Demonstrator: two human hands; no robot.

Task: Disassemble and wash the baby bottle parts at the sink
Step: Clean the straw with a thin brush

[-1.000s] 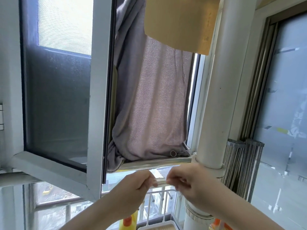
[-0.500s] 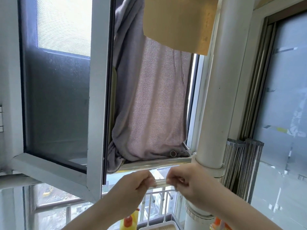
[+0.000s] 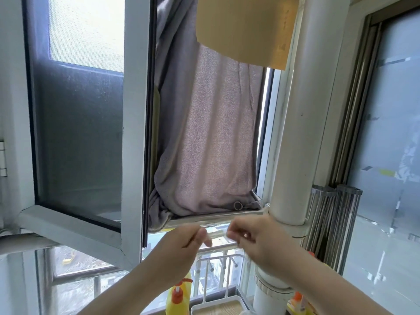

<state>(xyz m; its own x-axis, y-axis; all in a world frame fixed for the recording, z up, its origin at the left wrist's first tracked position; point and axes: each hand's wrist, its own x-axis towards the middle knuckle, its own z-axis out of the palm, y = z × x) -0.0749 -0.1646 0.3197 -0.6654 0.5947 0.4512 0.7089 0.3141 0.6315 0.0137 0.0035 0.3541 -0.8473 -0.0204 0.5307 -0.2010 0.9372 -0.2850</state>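
Both my hands are raised in front of the window, below the sill. My left hand [image 3: 181, 248] and my right hand [image 3: 259, 242] pinch the two ends of a small clear tube-like bottle part [image 3: 217, 234], held level between them. The part is thin and see-through, so its exact shape is hard to tell. No bottle body and no sink are in view.
An open window sash [image 3: 91, 133] juts in at the left. A grey towel [image 3: 204, 144] hangs in the opening. A thick white pipe [image 3: 297, 133] rises at the right. Below stand a yellow pump bottle [image 3: 178, 294] and a white rack [image 3: 218, 264].
My hands stay level but sit slightly farther apart, showing more of the clear part between them. The view has barely shifted.
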